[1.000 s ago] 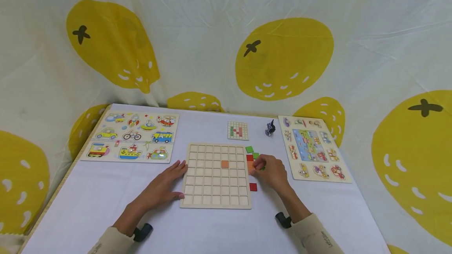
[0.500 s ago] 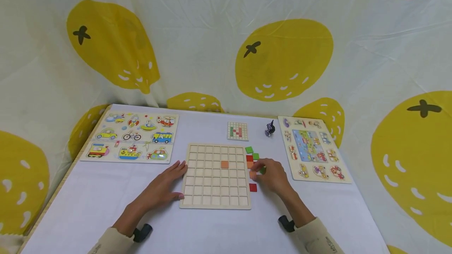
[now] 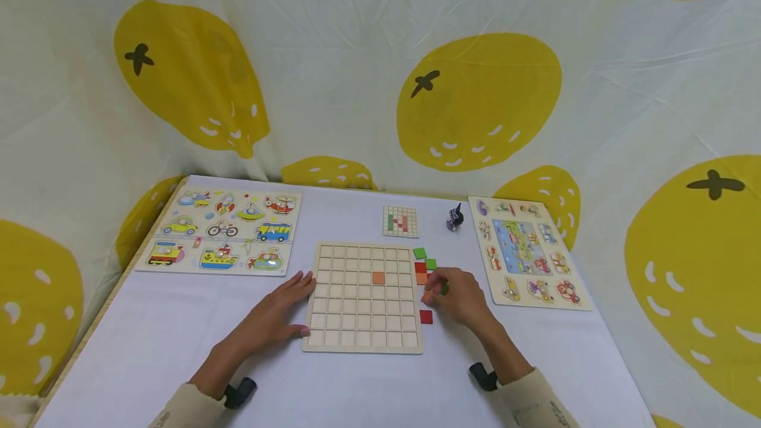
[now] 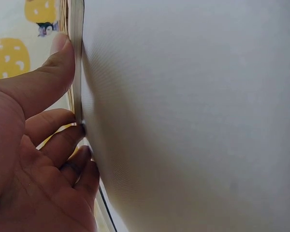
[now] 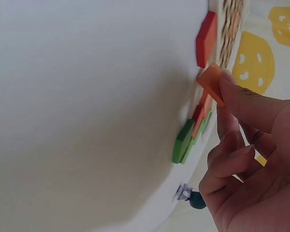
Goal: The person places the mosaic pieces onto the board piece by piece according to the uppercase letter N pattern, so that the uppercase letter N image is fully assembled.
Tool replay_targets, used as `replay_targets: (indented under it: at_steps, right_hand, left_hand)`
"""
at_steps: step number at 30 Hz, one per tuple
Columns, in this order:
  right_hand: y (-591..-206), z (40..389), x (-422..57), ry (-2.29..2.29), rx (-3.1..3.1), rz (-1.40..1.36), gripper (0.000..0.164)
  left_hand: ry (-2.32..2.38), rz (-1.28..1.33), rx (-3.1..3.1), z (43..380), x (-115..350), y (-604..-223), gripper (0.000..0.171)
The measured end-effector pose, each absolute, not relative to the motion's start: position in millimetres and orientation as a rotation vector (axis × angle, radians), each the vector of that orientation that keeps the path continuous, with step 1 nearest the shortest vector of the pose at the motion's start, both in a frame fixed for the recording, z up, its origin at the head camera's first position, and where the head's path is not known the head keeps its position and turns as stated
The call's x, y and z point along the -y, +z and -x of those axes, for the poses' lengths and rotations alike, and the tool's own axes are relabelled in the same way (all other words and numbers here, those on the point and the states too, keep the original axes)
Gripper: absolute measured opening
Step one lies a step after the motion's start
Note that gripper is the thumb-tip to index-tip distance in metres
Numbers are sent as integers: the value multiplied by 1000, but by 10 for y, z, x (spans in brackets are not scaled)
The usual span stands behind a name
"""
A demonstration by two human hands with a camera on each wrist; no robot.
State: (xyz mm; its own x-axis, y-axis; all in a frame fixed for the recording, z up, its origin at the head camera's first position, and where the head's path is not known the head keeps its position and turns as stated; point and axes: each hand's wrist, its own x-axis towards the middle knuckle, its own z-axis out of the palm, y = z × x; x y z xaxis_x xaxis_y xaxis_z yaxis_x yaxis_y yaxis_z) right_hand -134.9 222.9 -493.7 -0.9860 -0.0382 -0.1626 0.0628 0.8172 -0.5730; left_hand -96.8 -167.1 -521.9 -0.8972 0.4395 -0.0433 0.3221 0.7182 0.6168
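A square wooden grid board lies on the table, with one orange tile in a cell right of its centre. My left hand rests against the board's left edge, fingers extended and thumb apart; the left wrist view has this hand at the rim. Just right of the board, my right hand pinches another orange tile between thumb and fingers, tilted in the right wrist view. Around it lie a red tile, green tiles and further red and orange tiles, some partly hidden by the hand.
A small coloured pattern card lies behind the board, beside a dark little figurine. Picture puzzle boards flank the work area: a vehicle one on the left and another on the right. A lemon-print curtain hangs behind the table.
My right hand first touched the orange tiles, then drew one towards me, apart from the other; now it pinches that tile and tilts it. The left hand stays still.
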Motion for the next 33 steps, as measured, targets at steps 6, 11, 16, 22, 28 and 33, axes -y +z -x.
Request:
replay_targets:
  at_steps: [6, 11, 16, 22, 28, 33]
  right_hand:
    - [-4907, 1315, -2161, -1008, -2803, -21, 22]
    - [-4904, 1294, -2070, -1060, -2792, 23, 21]
    - [-4886, 1288, -1953, -1106, -2782, 57, 20]
    - [-4872, 1299, -1803, -1122, -2795, 75, 22]
    - [-4909, 1333, -1649, -1100, -2812, 82, 19]
    - [-4932, 1367, -1554, -1082, -2821, 104, 17]
  left_hand:
    - [929, -605, -2732, 966, 1676, -5222, 98]
    - [929, -609, -2736, 960, 1678, -5212, 98]
    - [935, -615, -2735, 957, 1671, -5202, 98]
    - [932, -604, -2736, 972, 1662, -5220, 97]
    - [930, -608, -2741, 969, 1669, -5232, 98]
    - [930, -618, -2741, 963, 1673, -5232, 97]
